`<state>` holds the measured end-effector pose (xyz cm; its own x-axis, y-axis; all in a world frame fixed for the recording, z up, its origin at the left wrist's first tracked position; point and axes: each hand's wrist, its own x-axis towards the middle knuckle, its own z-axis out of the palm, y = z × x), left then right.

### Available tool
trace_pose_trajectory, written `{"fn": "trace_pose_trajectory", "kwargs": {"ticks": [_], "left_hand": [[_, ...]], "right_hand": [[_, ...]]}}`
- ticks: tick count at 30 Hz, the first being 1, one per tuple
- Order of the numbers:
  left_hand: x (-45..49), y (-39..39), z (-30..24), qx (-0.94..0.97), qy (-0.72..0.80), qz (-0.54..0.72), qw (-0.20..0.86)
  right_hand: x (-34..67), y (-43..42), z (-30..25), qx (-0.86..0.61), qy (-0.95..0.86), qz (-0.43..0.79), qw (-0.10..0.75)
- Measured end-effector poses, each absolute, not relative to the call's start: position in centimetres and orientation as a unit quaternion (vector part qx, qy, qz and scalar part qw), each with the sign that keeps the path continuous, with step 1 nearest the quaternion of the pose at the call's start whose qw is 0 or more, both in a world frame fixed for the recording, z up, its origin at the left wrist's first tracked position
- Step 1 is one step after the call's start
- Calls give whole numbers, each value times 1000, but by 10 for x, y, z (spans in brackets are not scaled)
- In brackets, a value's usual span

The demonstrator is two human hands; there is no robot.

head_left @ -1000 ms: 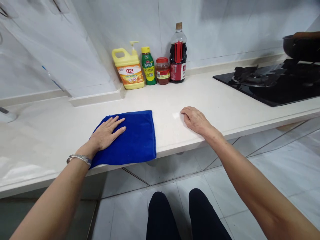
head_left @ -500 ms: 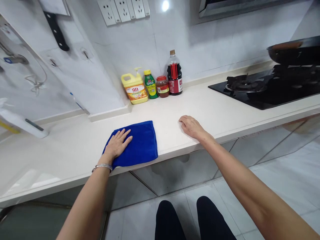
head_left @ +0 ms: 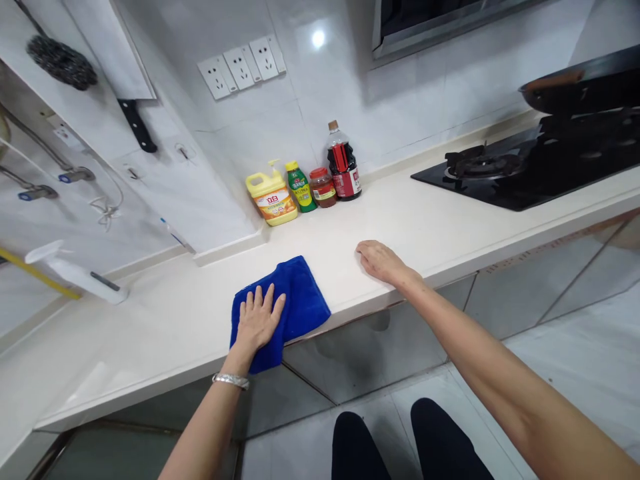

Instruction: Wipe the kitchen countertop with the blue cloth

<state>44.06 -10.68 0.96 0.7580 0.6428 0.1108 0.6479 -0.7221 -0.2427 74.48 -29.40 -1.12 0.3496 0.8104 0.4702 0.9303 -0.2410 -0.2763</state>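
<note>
A blue cloth (head_left: pixel 300 297) lies flat on the cream countertop (head_left: pixel 430 233), its near corner hanging over the front edge. My left hand (head_left: pixel 259 320) lies palm down on the cloth's left part with fingers spread apart. My right hand (head_left: pixel 381 260) rests on the bare counter to the right of the cloth, near the front edge; its fingers are curled down onto the surface and hold nothing.
Against the back wall stand a yellow detergent jug (head_left: pixel 271 197), a green bottle (head_left: pixel 300 187), a red-lidded jar (head_left: pixel 323 187) and a dark sauce bottle (head_left: pixel 343 163). A black gas hob (head_left: pixel 525 170) carries a pan (head_left: pixel 580 83) at right. A knife (head_left: pixel 136 123) hangs at left.
The view has tilted up and pulled back. The cloth under my left hand now sits nearer the front edge, one corner overhanging. My right hand has stayed put.
</note>
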Motion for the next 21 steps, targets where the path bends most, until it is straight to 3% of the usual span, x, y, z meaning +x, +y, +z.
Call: {"fn": "trace_pose_trajectory", "kwargs": {"ticks": [12,21], "left_hand": [[524,-212,12,-939,-321,-47,112],[577,-220,20,-963,-269,-5,15]], "right_hand": [[746,-294,-12,-784,-553,-116,258],[748,-294,-14,-755,-507,-171,378]]}}
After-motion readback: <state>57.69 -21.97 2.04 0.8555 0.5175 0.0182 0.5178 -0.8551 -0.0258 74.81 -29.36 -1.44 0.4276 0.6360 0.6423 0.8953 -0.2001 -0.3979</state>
